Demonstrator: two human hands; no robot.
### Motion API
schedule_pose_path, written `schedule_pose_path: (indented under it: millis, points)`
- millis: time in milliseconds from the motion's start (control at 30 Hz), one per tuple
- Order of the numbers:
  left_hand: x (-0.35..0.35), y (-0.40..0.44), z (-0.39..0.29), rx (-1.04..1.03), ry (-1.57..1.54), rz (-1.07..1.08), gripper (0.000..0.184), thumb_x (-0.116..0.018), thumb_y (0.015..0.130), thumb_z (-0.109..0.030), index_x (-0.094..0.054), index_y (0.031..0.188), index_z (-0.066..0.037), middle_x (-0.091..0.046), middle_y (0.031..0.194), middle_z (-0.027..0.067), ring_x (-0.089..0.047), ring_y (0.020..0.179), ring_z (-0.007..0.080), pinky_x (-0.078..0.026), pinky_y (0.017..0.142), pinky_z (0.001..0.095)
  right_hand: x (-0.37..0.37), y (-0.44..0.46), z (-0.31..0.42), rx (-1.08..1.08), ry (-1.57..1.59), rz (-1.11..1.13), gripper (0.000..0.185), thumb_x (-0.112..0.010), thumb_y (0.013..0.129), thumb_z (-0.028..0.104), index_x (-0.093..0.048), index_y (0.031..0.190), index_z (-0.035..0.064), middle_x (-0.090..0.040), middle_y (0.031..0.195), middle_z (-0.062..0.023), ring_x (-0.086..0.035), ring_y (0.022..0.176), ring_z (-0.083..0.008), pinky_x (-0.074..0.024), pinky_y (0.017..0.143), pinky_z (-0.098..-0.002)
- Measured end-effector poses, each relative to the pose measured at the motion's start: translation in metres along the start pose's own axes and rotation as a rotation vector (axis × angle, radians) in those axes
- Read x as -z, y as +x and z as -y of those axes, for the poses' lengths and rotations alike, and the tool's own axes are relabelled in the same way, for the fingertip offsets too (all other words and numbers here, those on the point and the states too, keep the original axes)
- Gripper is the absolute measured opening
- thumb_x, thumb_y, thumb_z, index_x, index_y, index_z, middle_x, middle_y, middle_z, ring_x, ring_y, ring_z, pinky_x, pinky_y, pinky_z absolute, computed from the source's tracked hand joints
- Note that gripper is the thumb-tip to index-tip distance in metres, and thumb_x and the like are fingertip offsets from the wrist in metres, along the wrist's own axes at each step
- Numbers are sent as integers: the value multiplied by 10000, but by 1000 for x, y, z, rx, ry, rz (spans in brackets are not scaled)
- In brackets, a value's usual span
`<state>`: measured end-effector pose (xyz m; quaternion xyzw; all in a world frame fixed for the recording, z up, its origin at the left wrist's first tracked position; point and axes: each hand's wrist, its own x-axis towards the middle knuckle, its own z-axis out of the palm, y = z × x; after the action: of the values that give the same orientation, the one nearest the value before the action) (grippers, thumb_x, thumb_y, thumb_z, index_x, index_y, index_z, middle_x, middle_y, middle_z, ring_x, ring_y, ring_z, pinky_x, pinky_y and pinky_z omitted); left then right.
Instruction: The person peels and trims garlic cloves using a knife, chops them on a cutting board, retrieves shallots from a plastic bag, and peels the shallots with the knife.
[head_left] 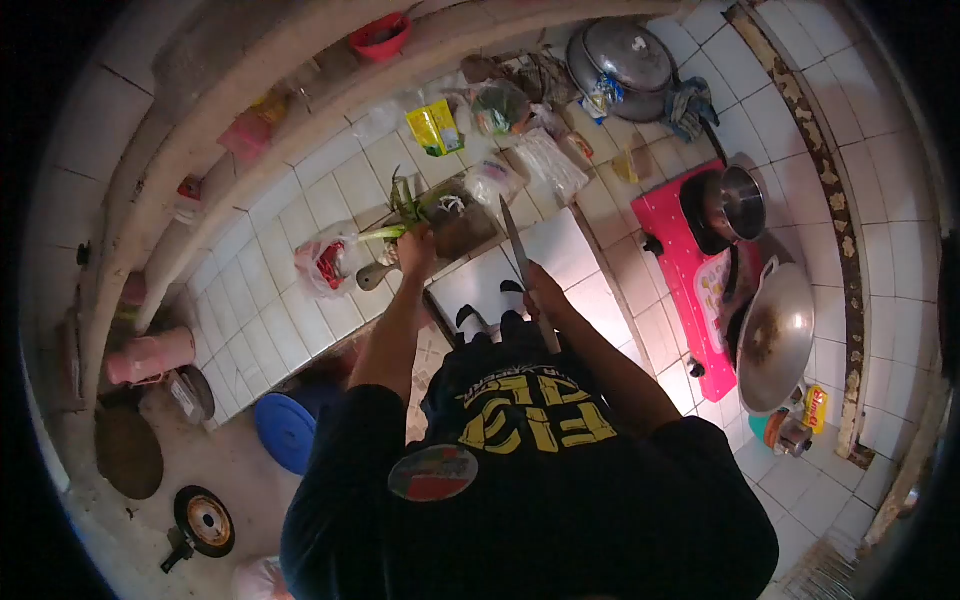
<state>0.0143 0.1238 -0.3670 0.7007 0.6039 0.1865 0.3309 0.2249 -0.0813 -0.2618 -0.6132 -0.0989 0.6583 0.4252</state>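
My left hand (417,252) is closed around a green onion (382,233), its pale stalk sticking out to the left and its leaves pointing up. Under it lies a wooden cutting board (470,238) whose round-ended handle reaches left. Small white pieces (452,203) sit on the board. In my right hand (545,293) is a long knife (515,235), its blade tip pointing away from me, to the right of the board and apart from the onion. A clear plastic bag with red chillies (328,262) stands left of the board handle.
A pink stove (660,215) carries a metal pot (740,203) on the right, with a large wok (780,335) beside it. Behind the board are a yellow packet (434,128), plastic bags (493,182) and a lidded pot (630,58). A blue lid (287,430) is lower left.
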Motion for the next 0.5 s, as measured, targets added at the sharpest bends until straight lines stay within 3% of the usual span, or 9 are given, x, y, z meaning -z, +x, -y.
schedule_pose_path:
  millis: [167, 267, 333, 433, 500]
  points:
    - [-1, 4, 1, -20, 68, 18, 220, -639, 780, -203, -663, 971, -98, -671, 898, 167, -641, 864, 381, -508, 765, 467, 0, 3, -6, 61, -98, 38, 419, -377, 978, 495, -457, 1141, 118, -464, 618, -6, -433, 431, -102, -376, 384, -250]
    - [10, -11, -7, -110, 119, -140, 260, -646, 781, -232, -638, 998, -90, -632, 1024, 147, -595, 988, 376, -483, 835, 464, 1, 8, -12, 59, -167, 7, 438, -372, 983, 480, -444, 1212, 114, -446, 578, -11, -434, 414, -110, -378, 374, -267]
    - [25, -32, -14, -231, 406, -103, 306, -646, 783, -263, -616, 1040, -101, -568, 1111, 121, -530, 1072, 368, -451, 880, 475, 3, 5, -13, 81, -63, 49, 460, -366, 989, 461, -421, 1277, 106, -444, 573, -6, -434, 412, -109, -385, 378, -264]
    - [24, -42, -11, -270, 470, -216, 324, -660, 764, -297, -617, 1021, -104, -555, 1116, 107, -505, 1080, 363, -428, 892, 494, -2, -6, -3, 43, -110, 0, 471, -367, 991, 454, -418, 1294, 97, -457, 601, -2, -432, 418, -102, -378, 383, -250]
    - [25, -45, -6, -214, 412, -183, 331, -664, 762, -311, -622, 1013, -100, -557, 1092, 121, -518, 1048, 365, -439, 879, 493, 1, -4, -6, 79, -96, 22, 466, -366, 991, 452, -422, 1289, 98, -460, 608, 1, -432, 421, -99, -374, 379, -249]
